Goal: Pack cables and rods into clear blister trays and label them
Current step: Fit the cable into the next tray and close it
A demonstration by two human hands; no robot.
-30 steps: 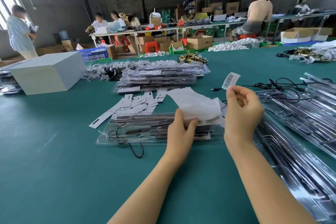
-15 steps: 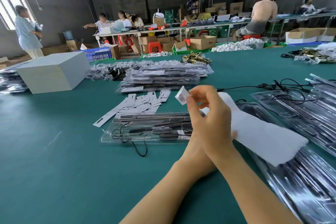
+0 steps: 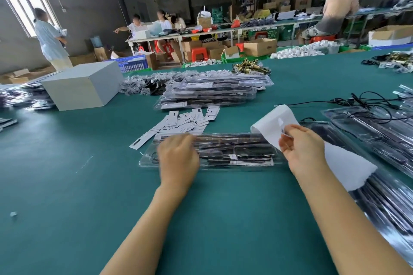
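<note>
The left hand (image 3: pixel 178 158) has moved out from under the right and now lies blurred on the left end of the clear plastic blister tray of black cables and rods (image 3: pixel 223 152) on the green counter (image 3: pixel 89 207); I cannot tell its finger pose. The right hand (image 3: pixel 301 149), a moment ago over the tray, now pinches the small white barcode label (image 3: pixel 285 132) beside the white backing sheet (image 3: pixel 274 125), so sticking it on seems next

Both forearms were bare from the near edge up to the wrists, no sleeve showing, and the left hand (image 3: pixel 178 156) and right hand (image 3: pixel 304 149) wore no gloves, rings or watch.
</note>
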